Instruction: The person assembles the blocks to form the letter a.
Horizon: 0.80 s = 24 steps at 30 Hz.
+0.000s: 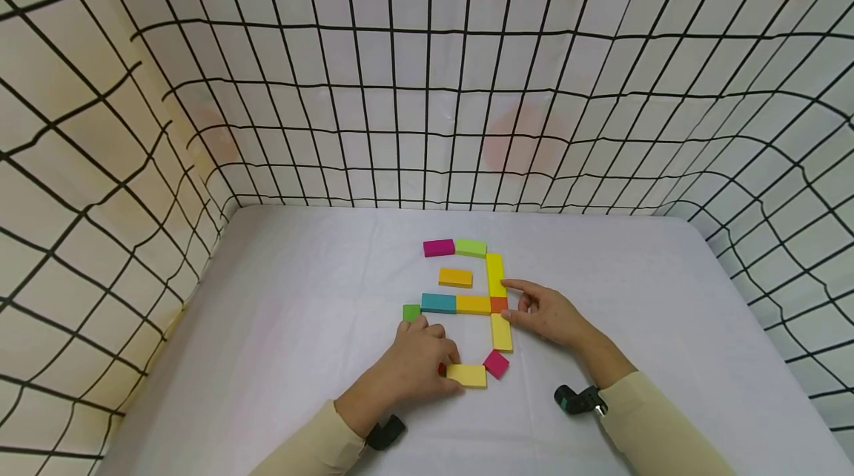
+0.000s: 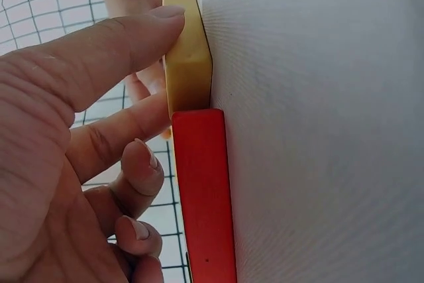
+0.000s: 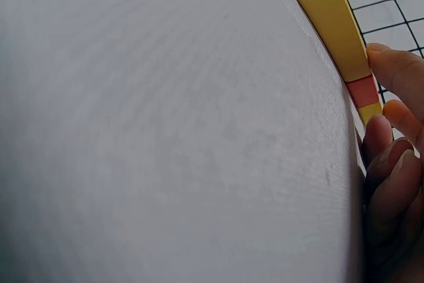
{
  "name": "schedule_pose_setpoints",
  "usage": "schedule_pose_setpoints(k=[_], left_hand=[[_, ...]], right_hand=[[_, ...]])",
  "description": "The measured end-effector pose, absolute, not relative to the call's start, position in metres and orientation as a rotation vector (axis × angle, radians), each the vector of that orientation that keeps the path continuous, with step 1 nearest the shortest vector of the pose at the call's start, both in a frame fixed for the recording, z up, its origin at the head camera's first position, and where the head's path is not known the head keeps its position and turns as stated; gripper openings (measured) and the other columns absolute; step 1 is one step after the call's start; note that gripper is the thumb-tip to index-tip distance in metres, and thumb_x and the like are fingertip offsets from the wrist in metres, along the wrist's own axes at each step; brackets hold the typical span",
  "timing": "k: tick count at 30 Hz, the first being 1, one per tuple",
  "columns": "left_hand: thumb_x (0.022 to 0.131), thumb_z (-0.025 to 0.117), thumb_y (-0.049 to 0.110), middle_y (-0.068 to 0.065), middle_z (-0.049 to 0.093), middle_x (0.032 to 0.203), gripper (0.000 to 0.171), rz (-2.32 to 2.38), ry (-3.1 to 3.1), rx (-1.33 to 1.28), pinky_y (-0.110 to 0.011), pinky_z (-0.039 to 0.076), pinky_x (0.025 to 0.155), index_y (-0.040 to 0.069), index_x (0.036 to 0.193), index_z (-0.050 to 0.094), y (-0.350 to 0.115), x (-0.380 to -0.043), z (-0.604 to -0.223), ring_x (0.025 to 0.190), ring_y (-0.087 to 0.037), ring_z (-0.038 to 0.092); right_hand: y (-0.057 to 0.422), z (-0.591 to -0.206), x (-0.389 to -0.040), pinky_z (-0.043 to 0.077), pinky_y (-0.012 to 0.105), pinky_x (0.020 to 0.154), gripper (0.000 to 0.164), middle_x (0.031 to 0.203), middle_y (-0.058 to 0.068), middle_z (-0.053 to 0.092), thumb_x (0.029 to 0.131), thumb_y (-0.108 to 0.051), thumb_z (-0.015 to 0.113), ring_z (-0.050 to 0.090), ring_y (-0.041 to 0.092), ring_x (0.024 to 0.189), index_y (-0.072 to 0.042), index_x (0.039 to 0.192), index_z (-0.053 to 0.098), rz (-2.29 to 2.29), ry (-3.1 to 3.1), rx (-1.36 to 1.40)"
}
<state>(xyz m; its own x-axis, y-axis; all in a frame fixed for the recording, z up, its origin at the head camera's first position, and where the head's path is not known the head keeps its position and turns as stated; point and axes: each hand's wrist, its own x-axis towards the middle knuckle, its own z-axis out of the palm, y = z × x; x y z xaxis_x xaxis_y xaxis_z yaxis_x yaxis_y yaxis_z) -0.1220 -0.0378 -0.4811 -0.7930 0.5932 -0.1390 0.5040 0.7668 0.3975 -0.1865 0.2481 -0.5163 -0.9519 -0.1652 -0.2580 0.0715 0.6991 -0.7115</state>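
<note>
On the white cloth, my left hand (image 1: 415, 365) pinches a pale yellow block (image 1: 467, 376) between thumb and index finger. A red block (image 2: 202, 190) touches that block's end, mostly hidden by the hand in the head view. My right hand (image 1: 548, 315) reaches in from the right. Its index fingertip touches the side of a long yellow block (image 1: 495, 272), and its thumb rests at a lower yellow block (image 1: 502, 334). Between these two sits a small orange-red block (image 1: 498, 305). A tilted pink block (image 1: 497, 364) lies at the pale yellow block's right end.
A yellow-orange block (image 1: 473, 305), a teal block (image 1: 438, 303) and a green block (image 1: 411, 312) run leftward in a row. Farther back lie an orange block (image 1: 455, 278), a magenta block (image 1: 438, 248) and a lime block (image 1: 470, 248). Black wire mesh (image 1: 427, 87) surrounds the table's back and sides.
</note>
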Motion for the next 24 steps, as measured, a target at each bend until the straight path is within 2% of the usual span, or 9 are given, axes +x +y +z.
schedule_pose_setpoints(k=[5,10,13,18,21,24], left_hand=[[0.078,0.083,0.055,0.014,0.055,0.083,0.033,0.547,2.688,0.853,-0.031,0.03,0.077,0.029,0.099,0.079,-0.04,-0.123,-0.481,0.09,-0.009,0.04],[0.085,0.078,0.053,0.009,0.062,0.095,0.037,0.681,2.687,0.82,-0.033,0.034,0.08,0.025,0.11,0.076,-0.053,-0.134,-0.478,0.096,-0.011,0.046],[0.089,0.077,0.046,0.003,0.062,0.096,0.04,0.741,2.757,0.732,-0.036,0.038,0.081,0.02,0.119,0.072,-0.066,-0.145,-0.475,0.096,-0.014,0.049],[0.088,0.078,0.041,0.0,0.062,0.098,0.052,0.745,2.86,0.509,-0.04,0.045,0.085,0.015,0.13,0.065,-0.086,-0.158,-0.476,0.094,-0.017,0.055],[0.087,0.079,0.044,-0.002,0.066,0.102,0.055,0.722,2.87,0.426,-0.043,0.047,0.087,0.014,0.131,0.064,-0.093,-0.162,-0.478,0.095,-0.019,0.059],[0.086,0.079,0.044,-0.002,0.068,0.102,0.051,0.715,2.861,0.412,-0.044,0.048,0.087,0.013,0.125,0.068,-0.096,-0.164,-0.479,0.096,-0.021,0.061]], right_hand=[[0.248,-0.516,-0.186,0.037,0.025,0.06,0.067,0.088,0.004,0.056,0.085,-0.048,0.08,0.05,0.021,0.076,-0.027,0.144,0.058,-1.117,2.597,-0.073],[0.248,-0.516,-0.187,0.037,0.025,0.06,0.066,0.088,0.003,0.056,0.085,-0.048,0.081,0.05,0.021,0.075,-0.026,0.143,0.058,-1.108,2.603,-0.082],[0.248,-0.516,-0.187,0.037,0.025,0.06,0.066,0.088,0.004,0.056,0.085,-0.048,0.081,0.05,0.021,0.076,-0.027,0.143,0.058,-1.111,2.602,-0.076],[0.248,-0.517,-0.187,0.037,0.025,0.06,0.066,0.088,0.004,0.056,0.085,-0.047,0.081,0.05,0.021,0.077,-0.027,0.143,0.058,-1.116,2.605,-0.072],[0.248,-0.518,-0.187,0.037,0.024,0.06,0.065,0.088,0.004,0.056,0.085,-0.047,0.081,0.05,0.021,0.076,-0.027,0.143,0.058,-1.115,2.61,-0.076],[0.248,-0.518,-0.187,0.037,0.025,0.06,0.066,0.088,0.004,0.056,0.085,-0.047,0.081,0.05,0.021,0.076,-0.027,0.143,0.058,-1.111,2.613,-0.074]])
